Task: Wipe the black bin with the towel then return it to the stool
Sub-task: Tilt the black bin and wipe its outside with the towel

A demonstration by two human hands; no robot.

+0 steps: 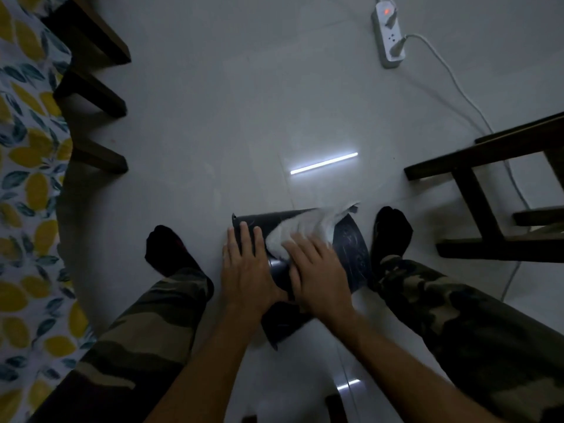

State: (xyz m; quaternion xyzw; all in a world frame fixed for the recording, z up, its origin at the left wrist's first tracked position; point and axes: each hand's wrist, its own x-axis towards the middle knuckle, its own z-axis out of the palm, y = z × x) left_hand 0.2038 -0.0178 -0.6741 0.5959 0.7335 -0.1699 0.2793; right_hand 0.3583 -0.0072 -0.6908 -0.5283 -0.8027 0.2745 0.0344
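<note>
The black bin (pixel 351 251) lies on its side on the pale tiled floor between my two feet. My left hand (pixel 247 270) rests flat on its left part, fingers spread, steadying it. A white towel (pixel 308 228) is draped over the bin's upper side, blurred as if moving. My right hand (pixel 317 276) presses down on the towel's near end. The dark wooden stool (pixel 476 190) stands to the right, seen only in part. The bin's lower end is hidden under my wrists.
A white power strip (pixel 389 35) with a cable (pixel 457 87) lies at the far right, the cable running under the stool. Dark furniture legs (pixel 100 96) and a lemon-print cloth (pixel 27 178) line the left. My camouflage-trousered legs flank the bin.
</note>
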